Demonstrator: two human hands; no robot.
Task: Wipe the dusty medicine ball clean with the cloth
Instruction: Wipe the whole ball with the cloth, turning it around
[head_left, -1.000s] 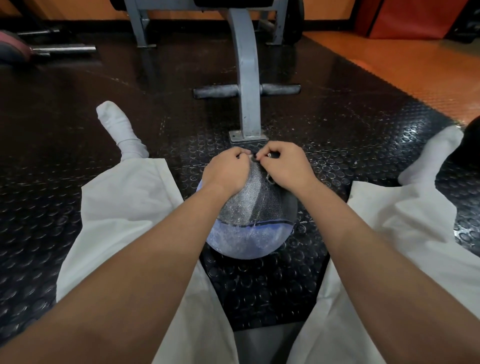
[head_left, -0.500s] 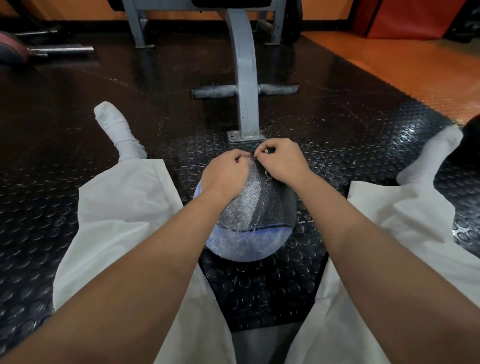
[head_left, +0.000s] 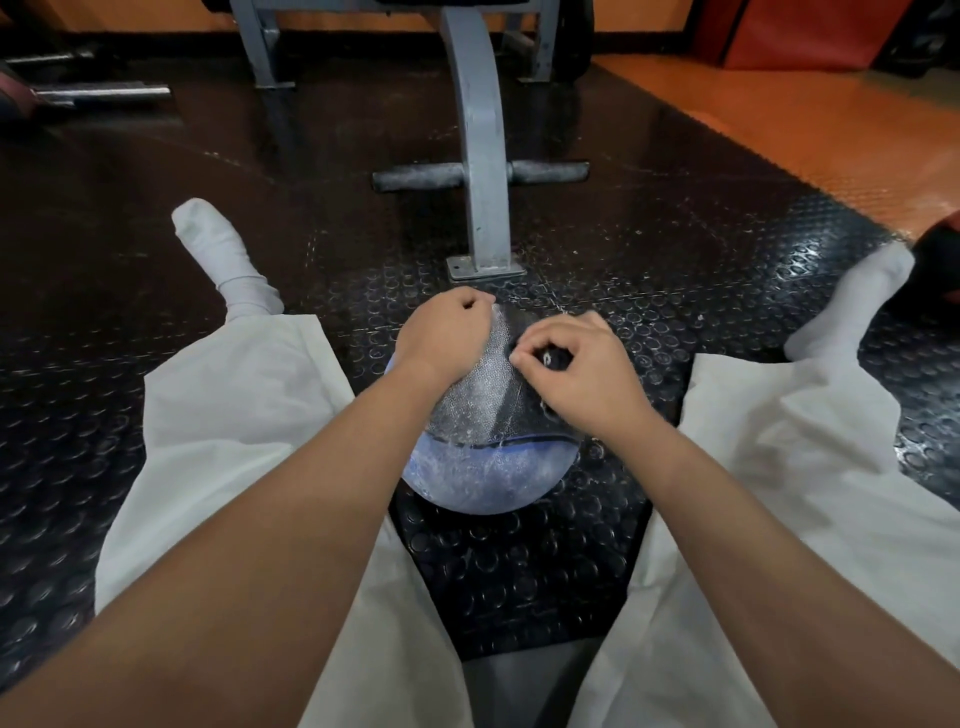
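Sitting with a trouser leg (head_left: 223, 415) on either side of it and the grey bench post (head_left: 480, 156) just beyond, the medicine ball (head_left: 483, 483) wears the dark cloth (head_left: 483, 400) over its top half. At the ball's upper left the left hand (head_left: 441, 335) is curled on the cloth's edge, as far as I can tell with the fingers tucked under. The right hand (head_left: 576, 369) pinches a bunch at its upper right, probably stretching it tight for wiping.
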